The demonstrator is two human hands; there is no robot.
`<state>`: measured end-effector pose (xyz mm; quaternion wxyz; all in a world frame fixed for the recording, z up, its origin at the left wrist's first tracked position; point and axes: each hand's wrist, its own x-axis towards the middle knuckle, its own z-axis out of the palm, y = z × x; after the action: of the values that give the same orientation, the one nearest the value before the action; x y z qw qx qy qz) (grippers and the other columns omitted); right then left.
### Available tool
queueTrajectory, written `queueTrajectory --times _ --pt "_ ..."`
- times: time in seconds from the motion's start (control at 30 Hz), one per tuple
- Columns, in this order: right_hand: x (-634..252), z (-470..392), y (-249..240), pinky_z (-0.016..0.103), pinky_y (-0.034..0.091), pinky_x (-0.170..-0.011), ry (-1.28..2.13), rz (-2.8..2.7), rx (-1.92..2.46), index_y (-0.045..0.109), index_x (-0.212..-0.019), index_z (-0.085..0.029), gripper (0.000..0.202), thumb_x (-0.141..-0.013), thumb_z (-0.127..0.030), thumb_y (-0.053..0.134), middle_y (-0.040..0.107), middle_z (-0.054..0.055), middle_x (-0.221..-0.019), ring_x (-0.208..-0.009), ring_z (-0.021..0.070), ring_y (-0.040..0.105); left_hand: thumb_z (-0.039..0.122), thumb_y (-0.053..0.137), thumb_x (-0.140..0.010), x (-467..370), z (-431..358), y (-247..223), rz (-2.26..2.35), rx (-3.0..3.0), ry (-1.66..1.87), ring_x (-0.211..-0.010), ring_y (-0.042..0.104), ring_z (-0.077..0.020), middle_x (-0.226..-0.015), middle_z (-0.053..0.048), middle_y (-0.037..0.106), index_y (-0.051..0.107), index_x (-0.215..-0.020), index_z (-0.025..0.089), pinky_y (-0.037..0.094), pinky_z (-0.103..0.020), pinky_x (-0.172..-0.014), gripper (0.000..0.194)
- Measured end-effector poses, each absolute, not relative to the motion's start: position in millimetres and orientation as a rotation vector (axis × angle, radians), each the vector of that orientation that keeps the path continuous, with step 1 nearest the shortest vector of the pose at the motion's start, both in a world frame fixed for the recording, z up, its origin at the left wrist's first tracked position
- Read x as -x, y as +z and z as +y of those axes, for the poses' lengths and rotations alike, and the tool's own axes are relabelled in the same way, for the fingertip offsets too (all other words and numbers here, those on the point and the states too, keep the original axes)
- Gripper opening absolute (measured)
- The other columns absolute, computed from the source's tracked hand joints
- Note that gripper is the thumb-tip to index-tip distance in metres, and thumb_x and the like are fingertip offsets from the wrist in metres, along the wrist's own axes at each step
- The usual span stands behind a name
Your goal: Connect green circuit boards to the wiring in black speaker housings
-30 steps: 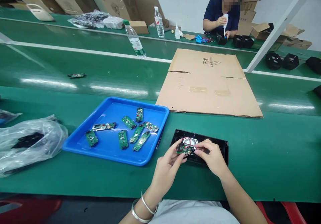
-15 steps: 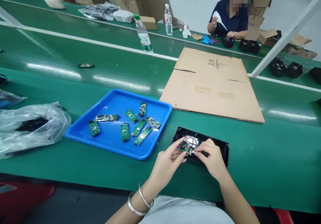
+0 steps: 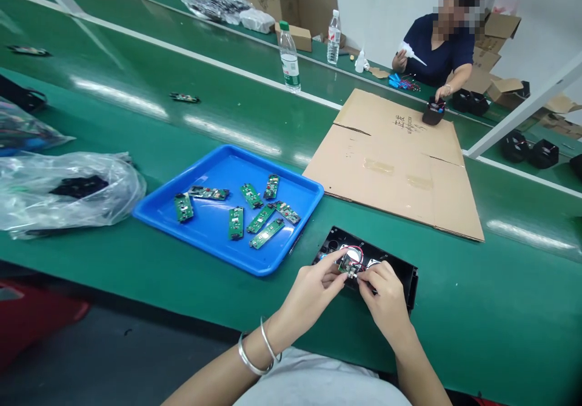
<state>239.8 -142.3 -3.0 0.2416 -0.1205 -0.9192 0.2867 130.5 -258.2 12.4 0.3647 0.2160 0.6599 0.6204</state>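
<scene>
My left hand (image 3: pixel 316 283) grips a small green circuit board (image 3: pixel 349 265) between thumb and fingers. Pinched at the board's near right edge, the fingertips of my right hand (image 3: pixel 384 291) hold what looks like a small white wire connector (image 3: pixel 356 276). Beneath both hands lies a black plastic housing (image 3: pixel 400 272) with round silver speakers (image 3: pixel 353 252) set in it. Red and black wires (image 3: pixel 361 249) loop over one speaker towards the board. My fingers partly hide the board and the connector.
Left of the housing is a blue tray (image 3: pixel 213 260) with several circuit boards. A cardboard sheet (image 3: pixel 391 182) lies beyond. Plastic bags (image 3: pixel 118 182) are at far left, a water bottle (image 3: pixel 290 60) further back. Opposite, a co-worker (image 3: pixel 431 48) holds a white squeeze bottle (image 3: pixel 413 53).
My view has turned slightly, shifting the scene. Both my hands keep their hold at the board. The co-worker has moved a black part onto the cardboard's far edge and drawn the squeeze bottle away.
</scene>
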Motion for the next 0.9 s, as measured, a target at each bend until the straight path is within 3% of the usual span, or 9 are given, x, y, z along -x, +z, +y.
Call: queueTrajectory --times 0.5,0.67,0.8,0.9 --pt "-237.5 -146.0 -1.9 0.031 0.043 -0.060 0.592 -2.623 0.298 0.061 -0.077 -0.017 0.024 -0.089 -0.013 0.041 0.057 0.006 -0.073 -0.068 0.0178 0.048 0.019 0.055 -0.075 -135.0 -258.8 8.1 1.893 -0.837 1.509 -0.068 0.067 -0.0172 -0.090 0.001 0.072 0.063 -0.110 0.027 0.054 -0.025 -0.068 0.037" --pt "-237.3 -142.8 -4.7 0.030 0.044 -0.060 0.724 -2.570 0.284 0.060 -0.078 -0.017 0.019 -0.089 -0.015 0.044 0.059 0.005 -0.072 -0.068 0.0171 0.049 0.017 0.052 -0.076 -128.6 -259.9 10.4 1.858 -0.901 1.500 -0.066 0.067 -0.0175 -0.079 0.001 0.072 0.064 -0.108 0.026 0.054 -0.025 -0.065 0.036" --pt "-237.2 -138.8 -6.8 0.029 0.043 -0.057 0.889 -2.580 0.374 0.058 -0.095 -0.017 0.014 -0.089 -0.021 0.046 0.057 0.002 -0.069 -0.064 0.0162 0.048 0.015 0.052 -0.075 -122.3 -261.6 10.0 1.823 -1.005 1.475 -0.071 0.067 -0.0180 -0.091 -0.001 0.072 0.067 -0.103 0.026 0.054 -0.025 -0.067 0.033" --pt "-236.1 -137.5 -7.6 0.030 0.042 -0.058 0.888 -2.623 0.330 0.059 -0.089 -0.018 0.017 -0.091 -0.023 0.043 0.055 0.003 -0.069 -0.065 0.0168 0.046 0.014 0.051 -0.076 -121.3 -262.5 10.0 1.806 -1.047 1.465 -0.073 0.067 -0.0177 -0.093 -0.001 0.072 0.067 -0.102 0.026 0.054 -0.024 -0.068 0.033"
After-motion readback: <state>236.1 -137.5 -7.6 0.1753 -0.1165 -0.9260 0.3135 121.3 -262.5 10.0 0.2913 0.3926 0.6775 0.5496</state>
